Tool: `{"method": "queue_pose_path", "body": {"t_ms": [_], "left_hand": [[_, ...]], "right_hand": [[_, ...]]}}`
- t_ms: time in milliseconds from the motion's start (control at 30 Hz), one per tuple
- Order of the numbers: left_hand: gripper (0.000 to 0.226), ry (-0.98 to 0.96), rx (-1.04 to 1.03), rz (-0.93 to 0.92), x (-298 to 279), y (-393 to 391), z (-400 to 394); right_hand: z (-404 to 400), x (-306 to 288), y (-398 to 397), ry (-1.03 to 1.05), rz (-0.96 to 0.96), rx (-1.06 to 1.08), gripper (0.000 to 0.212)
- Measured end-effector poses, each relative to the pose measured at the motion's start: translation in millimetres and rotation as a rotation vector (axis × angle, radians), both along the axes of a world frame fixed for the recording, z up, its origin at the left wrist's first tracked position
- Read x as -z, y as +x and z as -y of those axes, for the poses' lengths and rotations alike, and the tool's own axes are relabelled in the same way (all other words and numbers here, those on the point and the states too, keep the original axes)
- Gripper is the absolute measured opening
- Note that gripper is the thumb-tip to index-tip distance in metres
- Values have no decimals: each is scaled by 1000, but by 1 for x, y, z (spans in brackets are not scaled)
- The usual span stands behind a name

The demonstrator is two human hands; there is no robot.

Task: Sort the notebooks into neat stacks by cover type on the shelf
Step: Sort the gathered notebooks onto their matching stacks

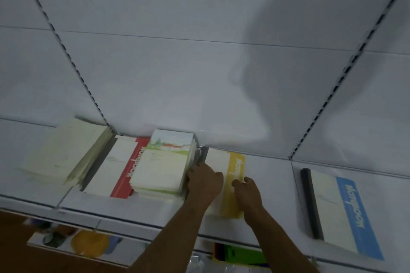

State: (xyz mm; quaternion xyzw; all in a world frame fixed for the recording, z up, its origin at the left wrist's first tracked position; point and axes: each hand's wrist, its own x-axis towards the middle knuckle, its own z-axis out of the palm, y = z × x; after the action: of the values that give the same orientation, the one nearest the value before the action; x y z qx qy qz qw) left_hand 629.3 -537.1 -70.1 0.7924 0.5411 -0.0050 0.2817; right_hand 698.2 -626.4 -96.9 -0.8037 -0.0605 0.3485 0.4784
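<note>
White shelf [155,208] holds landscape-cover stack [163,164] beside yellow notebook [235,182].

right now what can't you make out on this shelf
- Head view: fingertips of the left hand are hidden behind the landscape stack.
- Yellow notebook: motion-blurred, lettering partly covered by the right hand.
- Lower shelf items: blurred and cut off by the shelf edge.
- Cream stack: cover print too faint to read.
</note>
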Motion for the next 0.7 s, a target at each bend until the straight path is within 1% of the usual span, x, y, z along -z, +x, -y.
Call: {"method": "queue_pose_path", "body": {"t_ms": [133,167,267,367,400,433,467,500,533,567,633,667,700], "left_hand": [[84,-57,3,-108,0,5,0],[84,-67,1,-111,1,7,-1],[75,-88,-38,-42,5,4,-6],[78,13,13,-125,11,0,-7],[74,28,21,-122,11,-1,-7],[65,-2,19,-85,11,-2,-7],[51,-69,5,-15,10,-2,-7],[37,-169,-31,89,9,-2,-6],[31,-278,-89,207,8,-3,-3],[34,-349,-134,310,9,-2,0],[62,-351,-128,400,10,2,11],[61,-314,-96,455,8,5,15],[49,-287,-51,542,5,7,18]], "right_hand": [[0,4,-6,-3,-14,85,53],[1,5,-5,4,-27,102,51],[6,11,-4,45,-102,159,46],[8,12,0,47,-115,199,36],[8,11,1,35,-107,215,33],[9,9,2,20,-97,229,32],[10,8,3,-6,-82,236,35],[12,7,5,-44,-61,230,40],[13,6,5,-76,-38,210,44],[15,7,6,-94,-17,189,49],[19,9,8,-76,13,197,54],[21,9,11,-50,50,222,52],[25,6,14,-15,106,239,48]]}}
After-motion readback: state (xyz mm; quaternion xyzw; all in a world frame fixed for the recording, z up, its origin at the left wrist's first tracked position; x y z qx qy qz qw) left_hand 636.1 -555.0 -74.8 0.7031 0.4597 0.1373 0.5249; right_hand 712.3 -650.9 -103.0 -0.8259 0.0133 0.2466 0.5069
